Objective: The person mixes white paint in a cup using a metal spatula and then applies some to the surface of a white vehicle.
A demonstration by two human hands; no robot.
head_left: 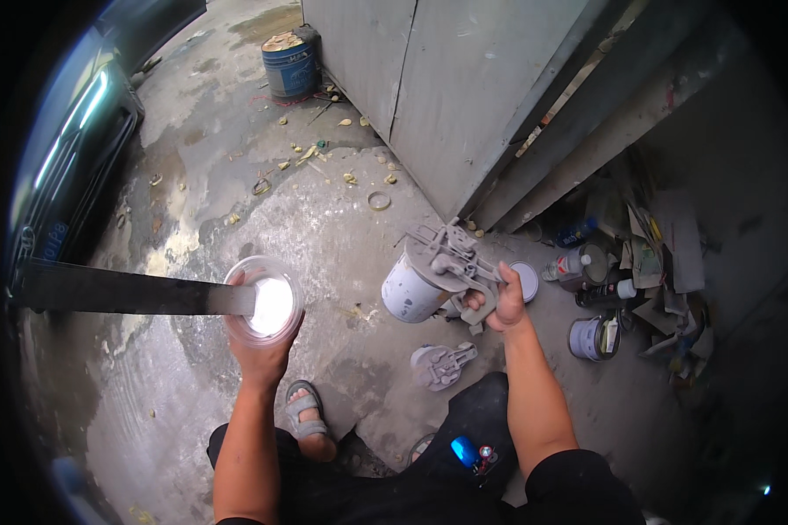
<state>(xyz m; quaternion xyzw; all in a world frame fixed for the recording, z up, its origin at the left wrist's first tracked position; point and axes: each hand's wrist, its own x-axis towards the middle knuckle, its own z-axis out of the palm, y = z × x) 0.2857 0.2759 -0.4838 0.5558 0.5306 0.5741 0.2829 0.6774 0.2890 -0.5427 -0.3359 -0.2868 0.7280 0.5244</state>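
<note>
long flat stick (pixel 131 287), dark with a pale tip, dips into a clear plastic cup (pixel 247 332) left of the paint can (pixel 404 293). the cup is round and smooth, with white stuff (pixel 274 309) inside, too bright to see well. the left hand (pixel 264 357) is curled round the cup, some fingers hidden behind it. the paint can is round, pale and tipped, its lid (pixel 436 265) crusted with grey paint and lumpy metal bits. the right hand (pixel 508 306) has its fingers bent round that lid's handle (pixel 480 304). i cannot tell if the can touches the floor. below the can lies another crusty lid (pixel 442 367). right of it sit a small tin (pixel 583 339) and bottles (pixel 591 262), in a dim corner. the floor (pixel 184 376) is rough, patchy concrete. beyond the can stand a flat grey metal door (pixel 464 87) and, farther left, a blue drum (pixel 291 74). far left, a dark shiny car (pixel 74 131) is cut off.
</note>
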